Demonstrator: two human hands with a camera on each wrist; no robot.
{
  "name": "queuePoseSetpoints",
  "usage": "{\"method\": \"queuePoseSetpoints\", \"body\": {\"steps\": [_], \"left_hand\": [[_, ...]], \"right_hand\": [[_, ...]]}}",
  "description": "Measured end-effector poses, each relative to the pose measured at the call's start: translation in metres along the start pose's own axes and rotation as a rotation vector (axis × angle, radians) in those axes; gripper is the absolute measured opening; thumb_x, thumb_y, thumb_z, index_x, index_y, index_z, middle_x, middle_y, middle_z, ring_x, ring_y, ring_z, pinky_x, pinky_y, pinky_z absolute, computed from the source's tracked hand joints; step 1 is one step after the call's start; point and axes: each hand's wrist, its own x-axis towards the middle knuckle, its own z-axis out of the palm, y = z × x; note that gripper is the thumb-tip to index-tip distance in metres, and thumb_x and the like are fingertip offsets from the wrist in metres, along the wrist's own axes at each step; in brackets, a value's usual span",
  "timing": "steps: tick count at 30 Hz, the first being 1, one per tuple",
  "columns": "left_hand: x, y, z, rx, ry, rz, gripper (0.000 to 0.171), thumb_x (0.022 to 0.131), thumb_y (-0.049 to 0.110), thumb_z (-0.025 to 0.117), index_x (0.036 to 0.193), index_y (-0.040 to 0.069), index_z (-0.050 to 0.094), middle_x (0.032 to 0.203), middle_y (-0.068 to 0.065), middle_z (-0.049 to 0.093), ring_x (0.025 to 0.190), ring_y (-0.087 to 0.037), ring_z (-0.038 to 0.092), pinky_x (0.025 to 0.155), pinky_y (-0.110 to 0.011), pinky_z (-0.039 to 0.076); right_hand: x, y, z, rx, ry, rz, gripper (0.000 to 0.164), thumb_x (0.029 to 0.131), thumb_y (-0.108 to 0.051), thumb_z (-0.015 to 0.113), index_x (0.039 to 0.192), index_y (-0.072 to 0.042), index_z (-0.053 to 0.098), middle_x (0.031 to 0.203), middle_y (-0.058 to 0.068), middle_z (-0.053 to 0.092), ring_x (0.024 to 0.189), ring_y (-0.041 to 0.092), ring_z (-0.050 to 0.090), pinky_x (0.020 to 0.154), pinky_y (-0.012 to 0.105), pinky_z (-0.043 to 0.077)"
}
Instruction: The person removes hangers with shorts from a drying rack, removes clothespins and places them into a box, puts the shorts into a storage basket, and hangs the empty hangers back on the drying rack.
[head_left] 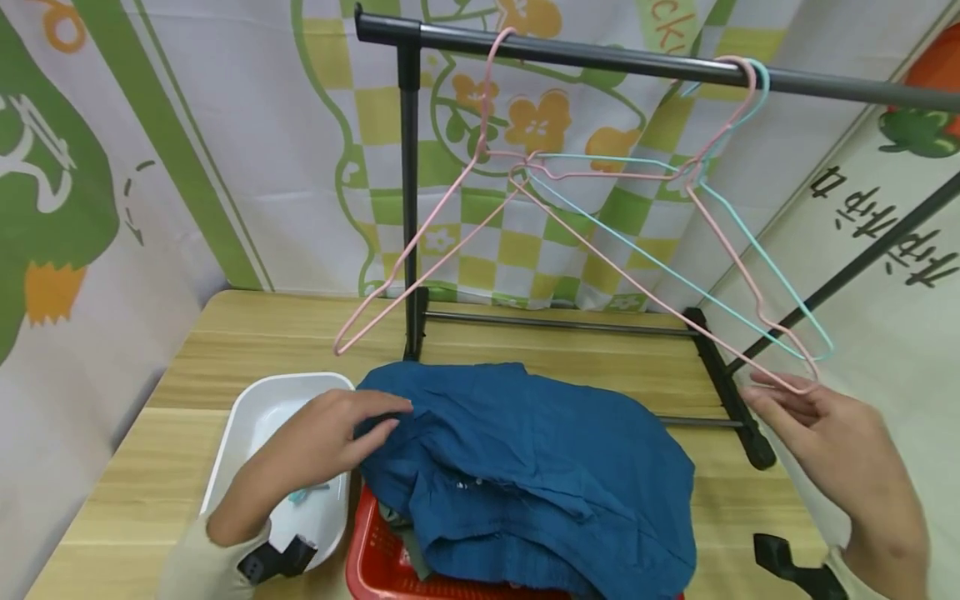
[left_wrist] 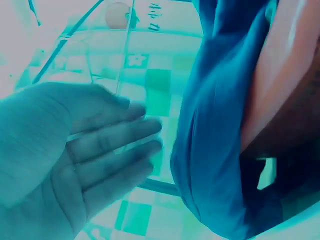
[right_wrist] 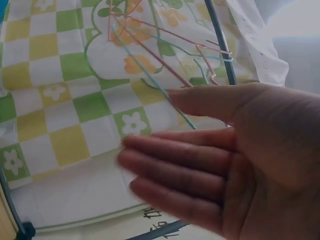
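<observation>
A crumpled dark blue garment (head_left: 540,442) lies heaped over a red basket (head_left: 363,542). My left hand (head_left: 337,425) hovers at the garment's left end, fingers loosely extended, holding nothing. In the left wrist view its fingers are apart from the cloth. At the right, my right hand (head_left: 832,433) is by the lower right corner of a pink hanger (head_left: 600,250). Its fingers are nearly straight in the right wrist view; whether they touch the hanger I cannot tell. Another pink hanger (head_left: 435,212) and a light blue hanger (head_left: 765,254) hang from the same black rail (head_left: 600,60).
A white tray (head_left: 225,450) with a small light blue item (head_left: 300,495) stands left of the basket. The rack's black feet (head_left: 727,392) rest on the wooden table (head_left: 172,400). Behind hangs a patterned curtain (head_left: 480,233).
</observation>
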Motion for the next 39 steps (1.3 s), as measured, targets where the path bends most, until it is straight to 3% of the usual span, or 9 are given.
{"method": "queuePoseSetpoints", "body": {"steps": [2,5,7,13,20,24,31,39], "left_hand": [[0.01,-0.007,-0.003,0.013,0.012,-0.035,0.028,0.1,0.013,0.068,0.126,0.006,0.073,0.122,-0.006,0.073,0.097,-0.018,0.07,0.085,-0.042,0.058],[0.03,-0.017,-0.002,0.012,-0.017,-0.055,0.032,0.101,0.016,0.068,0.13,0.002,0.07,0.126,-0.011,0.07,0.111,-0.026,0.068,0.093,-0.047,0.055],[0.043,-0.023,0.001,0.004,-0.063,-0.052,0.036,0.102,0.018,0.067,0.133,0.0,0.067,0.131,-0.014,0.068,0.121,-0.031,0.064,0.099,-0.05,0.052],[0.072,-0.042,0.013,0.015,-0.172,-0.027,0.039,0.102,0.021,0.069,0.131,-0.005,0.066,0.126,-0.017,0.069,0.117,-0.032,0.065,0.1,-0.046,0.052],[0.089,-0.057,0.022,0.025,-0.23,0.017,0.042,0.098,0.027,0.074,0.127,-0.003,0.069,0.122,-0.016,0.071,0.112,-0.032,0.068,0.096,-0.045,0.053],[0.091,-0.064,0.027,-0.013,-0.246,0.022,0.035,0.1,0.023,0.071,0.125,0.0,0.071,0.12,-0.013,0.072,0.11,-0.03,0.068,0.095,-0.044,0.054],[0.097,-0.075,0.036,-0.065,-0.176,0.072,0.024,0.098,0.015,0.073,0.115,0.0,0.077,0.109,-0.01,0.076,0.104,-0.025,0.071,0.09,-0.04,0.056],[0.101,-0.074,0.033,-0.185,-0.079,0.151,0.01,0.093,-0.004,0.071,0.099,-0.006,0.079,0.091,-0.012,0.077,0.086,-0.023,0.074,0.075,-0.034,0.06]], "right_hand": [[0.0,0.003,0.006,-0.007,-0.148,-0.038,0.039,0.101,-0.026,0.07,0.127,0.003,0.07,0.117,0.02,0.072,0.089,-0.004,0.068,0.067,0.012,0.049],[0.005,0.004,0.02,0.051,-0.327,-0.111,0.04,0.102,-0.026,0.069,0.131,0.002,0.067,0.121,0.017,0.071,0.098,0.019,0.073,0.072,0.021,0.055],[0.012,0.004,0.032,0.116,-0.414,-0.15,0.043,0.102,-0.025,0.069,0.134,0.002,0.065,0.127,0.016,0.069,0.104,0.022,0.072,0.078,0.026,0.058],[0.042,0.003,0.074,0.17,-0.586,-0.217,0.052,0.1,-0.032,0.07,0.136,0.005,0.063,0.132,0.022,0.065,0.114,0.039,0.066,0.091,0.051,0.056],[0.063,0.001,0.098,0.11,-0.65,-0.247,0.062,0.095,-0.036,0.075,0.137,0.008,0.061,0.131,0.023,0.065,0.114,0.038,0.066,0.093,0.054,0.054],[0.071,0.001,0.11,0.093,-0.661,-0.3,0.055,0.095,-0.032,0.076,0.133,0.006,0.065,0.124,0.018,0.07,0.111,0.035,0.068,0.09,0.052,0.055],[0.075,0.006,0.119,0.119,-0.638,-0.361,0.039,0.097,-0.024,0.074,0.125,0.004,0.072,0.117,0.015,0.073,0.108,0.034,0.07,0.09,0.051,0.056],[0.073,0.009,0.119,0.15,-0.562,-0.384,0.028,0.098,-0.016,0.072,0.119,0.001,0.075,0.111,0.012,0.075,0.098,0.028,0.073,0.082,0.044,0.059]]}}
